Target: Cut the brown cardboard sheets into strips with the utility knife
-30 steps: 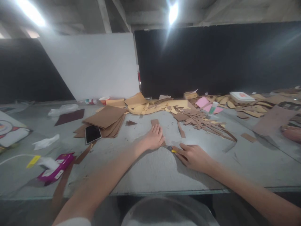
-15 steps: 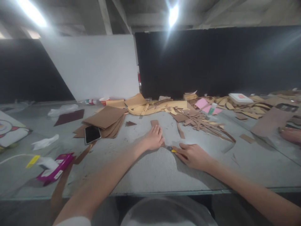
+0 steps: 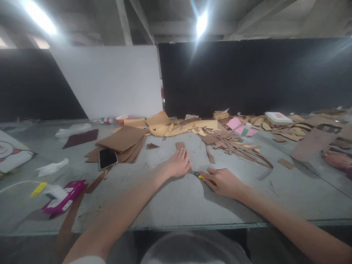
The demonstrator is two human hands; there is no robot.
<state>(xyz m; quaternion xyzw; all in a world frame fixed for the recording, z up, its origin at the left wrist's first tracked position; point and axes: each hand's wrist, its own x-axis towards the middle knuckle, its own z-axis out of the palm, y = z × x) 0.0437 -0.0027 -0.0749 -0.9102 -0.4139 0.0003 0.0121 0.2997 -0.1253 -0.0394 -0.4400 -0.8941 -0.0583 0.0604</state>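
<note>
My left hand [image 3: 179, 163] lies flat with its fingers stretched out on a narrow brown cardboard strip [image 3: 180, 145] on the grey table [image 3: 170, 201]. Just to its right, my right hand [image 3: 223, 181] is closed round a small yellow-tipped cutter [image 3: 200, 175], whose tip touches the table beside the left hand's wrist edge. Most of the cutter is hidden in the fingers.
A black phone [image 3: 107, 158] rests on stacked brown cardboard sheets [image 3: 122, 139]. Cardboard offcuts [image 3: 233, 143], pink paper [image 3: 239, 124] and a white box [image 3: 277, 117] litter the back right. A magenta packet [image 3: 62, 200] lies front left. Another person's hand [image 3: 336, 160] rests at far right.
Both hands stay almost in place on the strip and cutter; the view has tilted slightly, shifting everything a little up in frame.
</note>
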